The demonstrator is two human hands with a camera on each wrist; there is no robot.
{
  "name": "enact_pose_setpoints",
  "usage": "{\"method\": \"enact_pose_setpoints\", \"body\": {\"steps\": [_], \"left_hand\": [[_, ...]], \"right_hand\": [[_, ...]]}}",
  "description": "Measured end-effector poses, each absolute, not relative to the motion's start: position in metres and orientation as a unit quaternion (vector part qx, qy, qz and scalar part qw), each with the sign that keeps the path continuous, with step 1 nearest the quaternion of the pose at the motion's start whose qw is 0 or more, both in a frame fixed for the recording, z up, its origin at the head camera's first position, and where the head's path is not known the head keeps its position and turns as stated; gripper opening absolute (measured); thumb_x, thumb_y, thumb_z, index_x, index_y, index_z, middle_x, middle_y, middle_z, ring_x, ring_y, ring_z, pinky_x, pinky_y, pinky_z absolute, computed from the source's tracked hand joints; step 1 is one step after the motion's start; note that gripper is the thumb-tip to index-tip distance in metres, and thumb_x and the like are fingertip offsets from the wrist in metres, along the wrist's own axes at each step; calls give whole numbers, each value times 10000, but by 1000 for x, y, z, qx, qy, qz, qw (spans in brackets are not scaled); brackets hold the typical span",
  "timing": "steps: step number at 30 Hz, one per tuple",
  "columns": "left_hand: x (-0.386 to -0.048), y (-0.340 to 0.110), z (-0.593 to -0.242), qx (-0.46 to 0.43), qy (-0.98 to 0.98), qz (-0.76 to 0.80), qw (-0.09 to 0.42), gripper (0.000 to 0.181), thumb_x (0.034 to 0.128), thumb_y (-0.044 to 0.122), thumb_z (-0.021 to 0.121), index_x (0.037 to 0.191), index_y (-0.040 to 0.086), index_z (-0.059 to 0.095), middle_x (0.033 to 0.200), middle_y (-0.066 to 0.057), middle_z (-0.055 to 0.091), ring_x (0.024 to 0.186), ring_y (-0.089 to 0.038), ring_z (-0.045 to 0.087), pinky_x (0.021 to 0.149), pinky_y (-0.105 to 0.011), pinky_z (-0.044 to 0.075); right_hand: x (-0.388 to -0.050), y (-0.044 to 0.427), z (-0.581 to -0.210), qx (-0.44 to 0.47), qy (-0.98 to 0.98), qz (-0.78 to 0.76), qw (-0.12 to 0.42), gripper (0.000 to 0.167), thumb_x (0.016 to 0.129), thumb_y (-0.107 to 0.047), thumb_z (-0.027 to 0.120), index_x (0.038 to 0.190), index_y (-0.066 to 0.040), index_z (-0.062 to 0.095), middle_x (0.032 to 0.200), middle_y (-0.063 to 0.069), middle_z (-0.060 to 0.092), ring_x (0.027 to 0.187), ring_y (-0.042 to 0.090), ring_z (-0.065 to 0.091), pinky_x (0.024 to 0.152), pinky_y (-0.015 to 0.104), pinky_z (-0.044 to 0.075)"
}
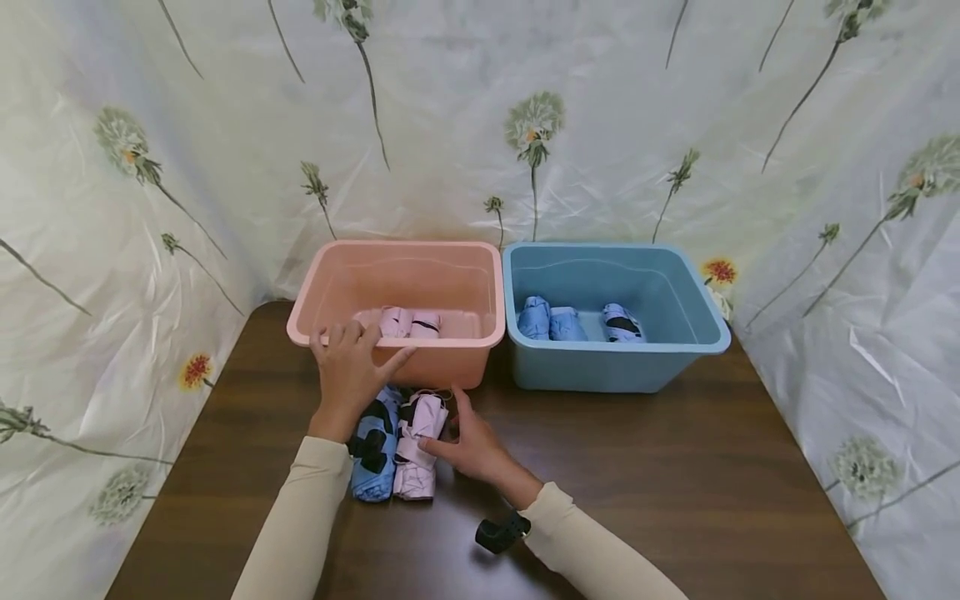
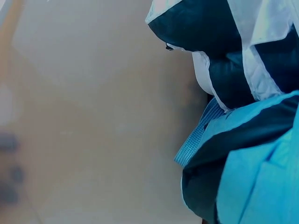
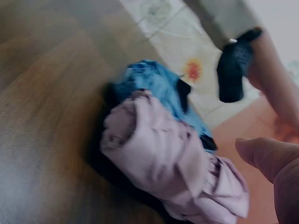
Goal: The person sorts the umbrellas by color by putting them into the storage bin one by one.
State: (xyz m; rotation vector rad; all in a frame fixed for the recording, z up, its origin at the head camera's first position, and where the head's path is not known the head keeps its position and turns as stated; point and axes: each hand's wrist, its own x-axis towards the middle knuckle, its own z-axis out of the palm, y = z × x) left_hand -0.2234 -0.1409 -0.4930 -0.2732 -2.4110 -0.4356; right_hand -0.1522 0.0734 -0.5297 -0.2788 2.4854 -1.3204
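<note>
A rolled pink cloth bundle (image 1: pixel 415 479) lies on the table beside a rolled blue cloth bundle (image 1: pixel 372 482), both with black parts. My right hand (image 1: pixel 480 446) is at the pink bundle's right side, thumb and fingers spread. In the right wrist view the thumb (image 3: pixel 266 156) stands apart from the pink roll (image 3: pixel 159 149). Fingers extended, my left hand (image 1: pixel 345 375) is by the front rim of the pink bin (image 1: pixel 397 248), above the blue bundle's far end; whether it touches the rim cannot be told. The left wrist view shows the blue roll (image 2: pixel 261 186) close up.
Inside the pink bin lie pink rolls (image 1: pixel 395 322). A blue bin (image 1: pixel 592 371) stands right beside it, holding three blue rolls (image 1: pixel 534 318). Flowered sheeting (image 1: pixel 450 125) hangs behind and at both sides of the brown table (image 1: pixel 637 483).
</note>
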Motion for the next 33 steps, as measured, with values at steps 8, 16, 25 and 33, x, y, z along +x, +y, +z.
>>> {"method": "enact_pose_setpoints", "body": {"steps": [8,16,25,33], "left_hand": [[-225,-143,-497,-109,-919,-167,340,646,766,708,595,906,78,629,935,-136,558,948,-358,483,993,-654,207],[-226,-143,-497,-113,-916,-164,348,677,757,686,626,1066,85,663,924,-139,566,926,-355,490,981,-647,223],[-227,-144,-494,-108,-921,-165,336,717,784,714,574,1120,88,672,972,-146,577,967,-373,494,1007,-651,189],[-226,-144,-496,-104,-925,-164,326,707,793,712,564,1095,83,676,978,-152,582,973,-370,490,1011,-654,175]], "right_hand": [[-146,59,-538,-114,862,-471,145,1062,793,-447,760,1556,-193,67,1584,103,198,1403,351,287,1075,577,276],[-146,47,-543,-123,867,-464,130,1007,804,-423,755,1554,-234,110,1516,132,329,1294,338,420,1019,568,362],[-148,40,-546,-131,879,-444,116,912,818,-426,738,1541,-302,196,1405,186,418,1131,321,501,904,533,446],[-150,31,-547,-103,889,-426,131,869,819,-468,724,1526,-351,232,1384,226,390,1103,344,504,887,574,457]]}}
